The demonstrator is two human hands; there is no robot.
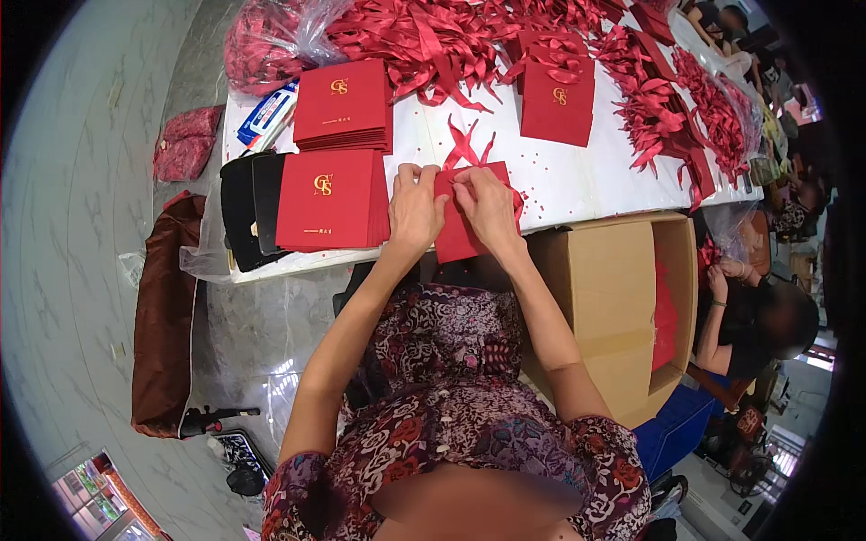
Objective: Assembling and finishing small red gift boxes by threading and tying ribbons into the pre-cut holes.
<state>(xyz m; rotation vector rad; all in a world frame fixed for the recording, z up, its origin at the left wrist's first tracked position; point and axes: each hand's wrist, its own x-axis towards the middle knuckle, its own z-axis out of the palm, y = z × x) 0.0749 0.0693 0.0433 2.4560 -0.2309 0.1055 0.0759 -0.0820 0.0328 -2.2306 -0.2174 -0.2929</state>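
Evidently mid-piece: one red card bag (457,236) is lying at the table's near edge, between the two hands, well apart from the ribbon heap (424,41) at the far side.

Left hand (417,206) is resting between the bag and the near stack of red bags (329,194), fingers curling down; cannot tell whether thumb and fingers are gripping the bag's left side. Right hand (487,206) is bending over the bag's upper part, thumb and fingertips drawing close together; what they are pinching, if anything, is hiding under them.

Red ribbon (464,144) is crossing itself just beyond the bag's far edge, ends trailing loose on the white table (422,135). Judging by those ends, this piece is looking partly done, its ribbon not yet settled.

Two stacks are sitting at left, the far stack (341,104) behind the near one; no ribbon is showing on their top faces. Right of the hands, ribbons are lying over the far part of another red bag (557,104), and more ribbon bundles (645,117) are spreading farther right. Plenty is seemingly remaining; exact count not showing.
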